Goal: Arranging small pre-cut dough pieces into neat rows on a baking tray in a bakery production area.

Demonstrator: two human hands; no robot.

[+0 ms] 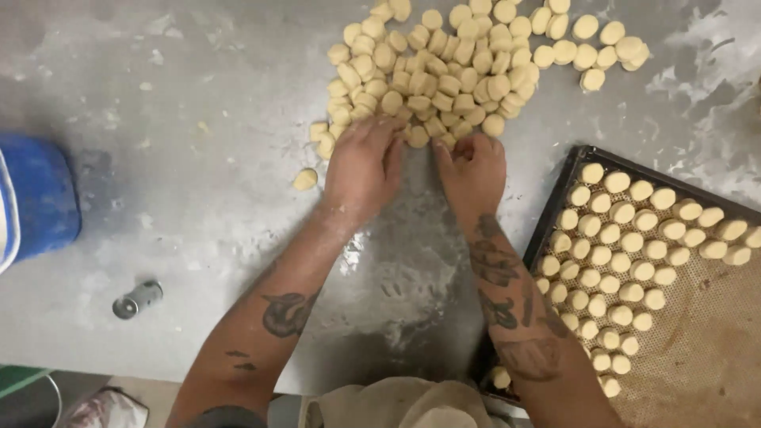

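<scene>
Floured grey worktable (198, 198) — heap of pale dough pieces (444, 71) upper centre, left hand (363, 168) and right hand (473, 170) at its near edge, dark baking tray (559, 198) with rowed pieces lower right, blue container (36, 198) at left, metal cylinder (137, 299) lower left.

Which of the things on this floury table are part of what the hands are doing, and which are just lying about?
In use:
- left hand and right hand, both at the near edge of the heap
- heap of round dough pieces
- dark baking tray with dough pieces in rows

Lying about:
- blue tub
- small metal cutter
- stray dough piece
</scene>
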